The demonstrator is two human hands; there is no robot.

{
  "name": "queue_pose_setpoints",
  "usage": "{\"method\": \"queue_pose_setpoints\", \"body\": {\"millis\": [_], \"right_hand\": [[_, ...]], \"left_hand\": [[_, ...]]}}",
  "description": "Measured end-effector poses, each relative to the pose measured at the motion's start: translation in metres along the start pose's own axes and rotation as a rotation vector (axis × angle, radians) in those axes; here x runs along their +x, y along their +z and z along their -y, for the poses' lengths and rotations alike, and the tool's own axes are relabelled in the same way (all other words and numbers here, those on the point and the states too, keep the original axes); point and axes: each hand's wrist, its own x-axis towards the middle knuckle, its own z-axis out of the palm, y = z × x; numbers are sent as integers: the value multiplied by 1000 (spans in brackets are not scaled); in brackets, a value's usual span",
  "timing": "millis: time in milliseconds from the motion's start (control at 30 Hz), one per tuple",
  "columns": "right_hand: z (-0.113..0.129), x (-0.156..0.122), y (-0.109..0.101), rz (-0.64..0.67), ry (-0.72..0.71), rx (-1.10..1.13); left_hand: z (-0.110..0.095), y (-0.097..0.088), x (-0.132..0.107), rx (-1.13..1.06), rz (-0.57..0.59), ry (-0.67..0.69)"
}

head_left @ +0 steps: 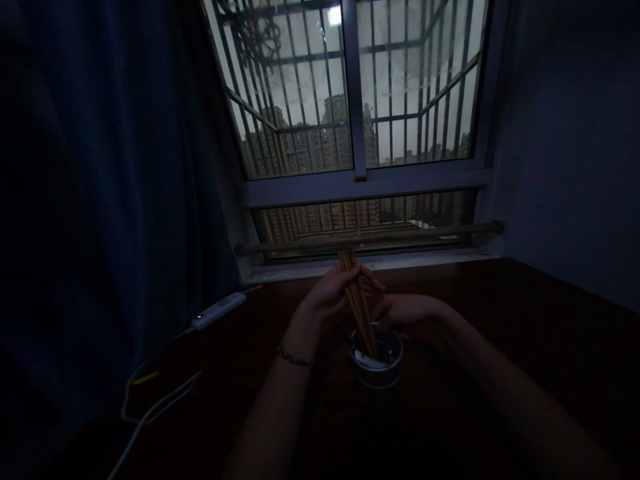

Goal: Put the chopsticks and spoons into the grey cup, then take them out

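A bundle of wooden chopsticks [361, 307] leans to the upper left, its lower ends inside a round metal container [379, 380]. My left hand [334, 288] is closed round the upper part of the bundle. At the container's far rim is my right hand [406, 311], its fingers bent and partly hidden in the dark; whether they grip anything does not show. Inside the container, a pale, shiny piece like a spoon [369, 361] lies by the near rim, and other contents are too dim to name.
The dark wooden surface [475, 300] runs up to a barred window [357, 177]. To the left lie a white power strip [219, 311] and a loose white cable [145, 419], beside a blue curtain [125, 167]. A pale wall [575, 167] bounds the right side.
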Motion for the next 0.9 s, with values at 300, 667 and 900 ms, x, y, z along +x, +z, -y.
{"method": "queue_pose_setpoints", "body": {"millis": [300,667,900], "right_hand": [[3,0,3,35,4,-58],[1,1,4,45,17,-52],[3,-1,2,2,77,-113]], "left_hand": [[-13,-1,-9,-153,-19,-107],[-46,-21,-20,-308,-320,198],[-85,-51,-61,-249,-559,469]]}}
